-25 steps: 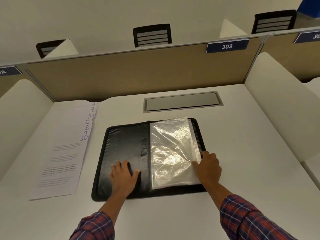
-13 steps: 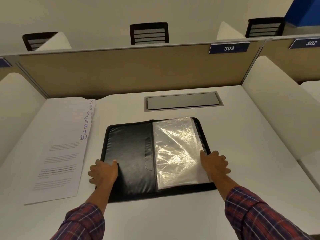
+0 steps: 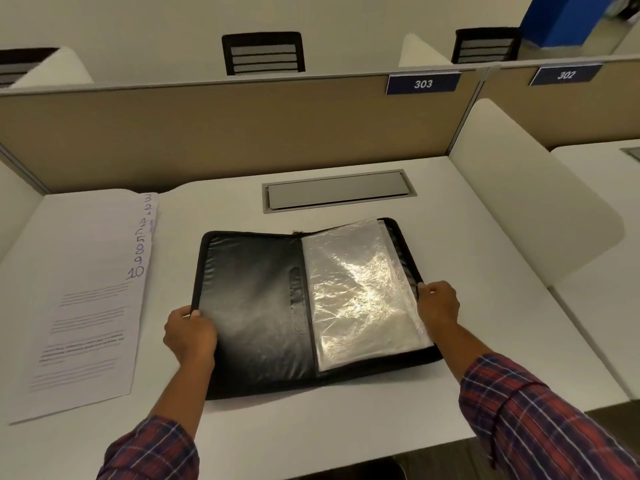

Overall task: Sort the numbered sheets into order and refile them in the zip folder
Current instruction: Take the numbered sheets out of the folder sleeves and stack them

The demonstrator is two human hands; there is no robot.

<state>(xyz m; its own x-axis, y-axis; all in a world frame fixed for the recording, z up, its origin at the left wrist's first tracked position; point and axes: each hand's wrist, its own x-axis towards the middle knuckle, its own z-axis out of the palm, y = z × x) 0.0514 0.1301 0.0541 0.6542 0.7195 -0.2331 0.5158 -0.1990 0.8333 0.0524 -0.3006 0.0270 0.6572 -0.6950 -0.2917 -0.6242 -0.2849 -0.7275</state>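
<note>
Left hand (image 3: 189, 336): fingers curled round the left rim of the zip folder (image 3: 256, 299), thumb on its black inner cover; clamped on that edge.
Right hand (image 3: 438, 304): fingers curled on the folder's right rim, beside the clear plastic sleeves (image 3: 360, 289); clamped there.
Zip folder: black, lying open and flat at the middle of the white desk (image 3: 311, 420); bare cover on the left half, shiny sleeves stacked on the right half.
Numbered sheets (image 3: 79, 306): 1 fanned pile on the desk, left of the folder and apart from it; handwritten corner numbers readable as 3, 2, 8, 9, 10, others unclear.
Grey hatch (image 3: 337, 190): set in the desk beyond the folder.
Tan partition (image 3: 225, 133): behind the hatch, bearing blue label 303 (image 3: 423, 83).
</note>
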